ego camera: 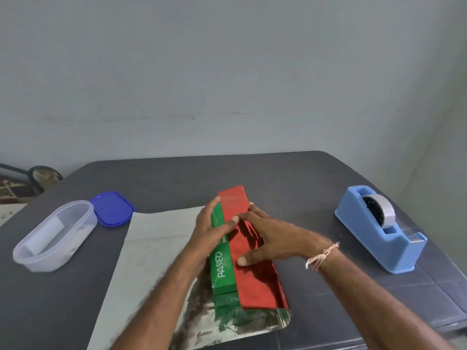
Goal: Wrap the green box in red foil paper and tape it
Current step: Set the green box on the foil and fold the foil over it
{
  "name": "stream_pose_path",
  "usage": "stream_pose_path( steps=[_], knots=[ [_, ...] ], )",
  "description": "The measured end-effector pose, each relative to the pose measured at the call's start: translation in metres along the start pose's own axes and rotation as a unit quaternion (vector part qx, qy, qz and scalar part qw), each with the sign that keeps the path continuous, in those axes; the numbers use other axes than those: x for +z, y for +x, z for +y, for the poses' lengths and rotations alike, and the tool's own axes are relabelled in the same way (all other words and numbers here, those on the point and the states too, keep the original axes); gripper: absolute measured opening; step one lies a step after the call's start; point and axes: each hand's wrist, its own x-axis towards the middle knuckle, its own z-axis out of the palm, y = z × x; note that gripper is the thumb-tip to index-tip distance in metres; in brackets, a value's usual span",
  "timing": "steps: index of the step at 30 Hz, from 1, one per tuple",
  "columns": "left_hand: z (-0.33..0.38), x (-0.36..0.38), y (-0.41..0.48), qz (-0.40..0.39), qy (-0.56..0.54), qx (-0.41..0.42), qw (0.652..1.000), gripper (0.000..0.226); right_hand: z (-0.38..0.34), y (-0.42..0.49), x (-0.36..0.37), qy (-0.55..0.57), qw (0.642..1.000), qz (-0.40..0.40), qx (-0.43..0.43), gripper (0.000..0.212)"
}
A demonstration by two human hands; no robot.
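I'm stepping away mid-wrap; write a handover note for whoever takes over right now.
Left hand braces the left side of the green box; right hand presses the red foil paper flat on top.
Box lies on the sheet's silver side.
Done: right flap folded over the top.
To do: fold the left side over, close ends, tape from the blue tape dispenser at right.

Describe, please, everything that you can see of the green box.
The box is long, narrow and green, cardboard by its look, with white PASEO lettering along its bare left strip. It lies flat, running front to back, on the silver back of the foil. A red flap of that foil covers most of its top from the right. The left hand presses its left side; the right hand lies flat on the flap.
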Motion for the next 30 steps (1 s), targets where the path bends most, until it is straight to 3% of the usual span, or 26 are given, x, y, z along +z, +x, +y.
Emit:
stream_pose_path(
  steps=[3,14,21,30],
  knots=[
    [-0.001,0.005,-0.014,0.007,-0.065,-0.013,0.998,0.082,-0.002,-0.006,0.006,0.011,1.000,-0.003,0.026,0.114],
    [-0.012,0.007,-0.020,0.034,-0.131,-0.034,0.990,0.091,-0.005,-0.020,0.024,0.075,0.996,0.011,0.050,0.112],
    [-0.019,0.009,-0.024,0.040,-0.138,-0.013,0.990,0.043,-0.009,-0.022,0.021,0.076,0.995,0.001,0.060,0.111],
    [-0.022,0.009,-0.026,0.057,-0.144,-0.024,0.988,0.058,-0.010,-0.020,0.020,0.060,0.996,-0.008,0.065,0.112]
  ],
)
